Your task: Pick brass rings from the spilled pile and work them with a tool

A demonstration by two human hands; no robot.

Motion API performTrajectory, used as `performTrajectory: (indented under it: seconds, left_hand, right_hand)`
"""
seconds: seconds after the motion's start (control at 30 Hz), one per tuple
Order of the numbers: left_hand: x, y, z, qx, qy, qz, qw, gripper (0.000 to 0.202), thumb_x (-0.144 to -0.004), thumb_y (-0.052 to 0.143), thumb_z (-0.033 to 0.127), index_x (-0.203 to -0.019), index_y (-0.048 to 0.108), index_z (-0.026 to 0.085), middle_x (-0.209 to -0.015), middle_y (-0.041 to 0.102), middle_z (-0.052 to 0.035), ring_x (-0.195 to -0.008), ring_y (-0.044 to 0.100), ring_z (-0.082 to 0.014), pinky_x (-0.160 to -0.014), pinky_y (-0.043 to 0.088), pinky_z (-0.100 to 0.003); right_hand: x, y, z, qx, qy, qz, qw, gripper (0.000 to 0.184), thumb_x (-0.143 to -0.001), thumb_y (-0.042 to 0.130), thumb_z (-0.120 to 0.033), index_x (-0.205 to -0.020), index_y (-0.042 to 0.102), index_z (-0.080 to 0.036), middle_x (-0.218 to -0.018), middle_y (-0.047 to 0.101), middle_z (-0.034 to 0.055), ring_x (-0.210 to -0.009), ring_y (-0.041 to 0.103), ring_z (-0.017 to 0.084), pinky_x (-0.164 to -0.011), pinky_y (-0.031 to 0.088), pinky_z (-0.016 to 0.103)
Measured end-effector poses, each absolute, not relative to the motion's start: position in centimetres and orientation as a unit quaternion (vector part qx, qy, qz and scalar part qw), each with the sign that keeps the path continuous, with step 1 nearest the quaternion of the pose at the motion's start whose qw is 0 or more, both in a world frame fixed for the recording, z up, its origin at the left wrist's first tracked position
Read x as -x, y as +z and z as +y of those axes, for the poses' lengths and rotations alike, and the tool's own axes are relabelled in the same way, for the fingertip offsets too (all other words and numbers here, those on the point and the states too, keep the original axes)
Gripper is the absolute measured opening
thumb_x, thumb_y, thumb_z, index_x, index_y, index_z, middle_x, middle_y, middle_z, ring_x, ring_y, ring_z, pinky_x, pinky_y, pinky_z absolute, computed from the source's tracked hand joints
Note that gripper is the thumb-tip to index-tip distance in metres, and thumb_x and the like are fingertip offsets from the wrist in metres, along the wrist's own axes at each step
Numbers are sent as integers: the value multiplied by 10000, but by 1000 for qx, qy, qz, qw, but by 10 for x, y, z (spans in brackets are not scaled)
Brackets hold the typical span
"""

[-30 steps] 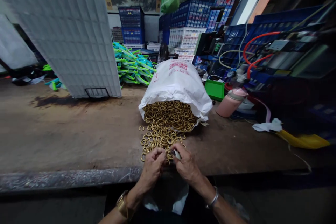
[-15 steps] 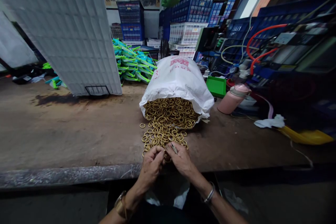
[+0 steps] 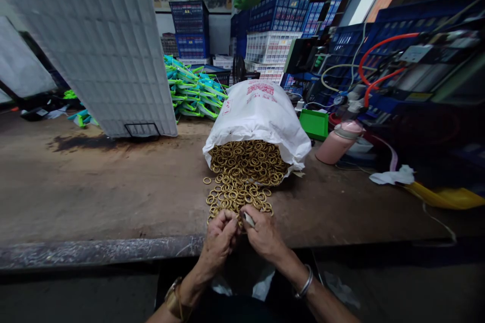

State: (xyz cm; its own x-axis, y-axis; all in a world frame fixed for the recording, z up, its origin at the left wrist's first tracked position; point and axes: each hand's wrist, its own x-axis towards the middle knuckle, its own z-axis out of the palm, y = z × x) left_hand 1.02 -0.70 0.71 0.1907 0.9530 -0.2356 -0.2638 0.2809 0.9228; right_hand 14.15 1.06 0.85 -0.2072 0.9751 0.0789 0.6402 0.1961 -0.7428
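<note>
Many brass-coloured rings (image 3: 232,194) lie loose at the mouth of a white woven sack (image 3: 261,111) resting on its side, and more fill the opening. At the near edge of this pile, my left hand (image 3: 219,237) is closed in a pinch; what sits between its fingertips is too small to make out. My right hand (image 3: 265,234) is closed close beside it, gripping a small pale, thin tool (image 3: 249,219) that pokes out between thumb and forefinger. The fingertips of both hands nearly meet, hiding a few rings beneath.
A quilted white panel (image 3: 113,55) stands at left on the brown table (image 3: 113,186). Behind are bright green and blue pieces (image 3: 195,88) and stacked crates (image 3: 273,48). To the right stand a green tray (image 3: 313,123), a pink bottle (image 3: 337,144) and machinery with red hoses (image 3: 366,70).
My right hand has turned slightly, so the pale tool in it shows more. My left hand keeps its pinch in nearly the same place. The whole view has shifted a little.
</note>
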Motion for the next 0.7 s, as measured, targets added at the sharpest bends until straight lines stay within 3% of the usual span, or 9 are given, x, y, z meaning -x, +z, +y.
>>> performTrajectory:
  seconds: [0.2, 0.7]
  left_hand:
    - [-12, 8, -7, -416, 488, 419, 643, 310, -714, 574, 450, -702, 436, 172, -530, 393, 84, -414, 292, -32, -397, 228, -162]
    - [-6, 11, -9, -396, 491, 417, 654, 297, -725, 554, 436, -679, 398, 187, -535, 408, 86, -395, 291, -28, -398, 241, -164]
  right_hand:
    - [-139, 10, 6, 559, 218, -779, 185, 224, -599, 372, -29, -725, 459, -193, -630, 549, 1, -585, 465, 120, -545, 240, 222]
    - [-128, 25, 5, 580, 143, -794, 115, 201, -712, 365, -39, -796, 477, -183, -708, 611, 23, -617, 515, 125, -541, 206, 251]
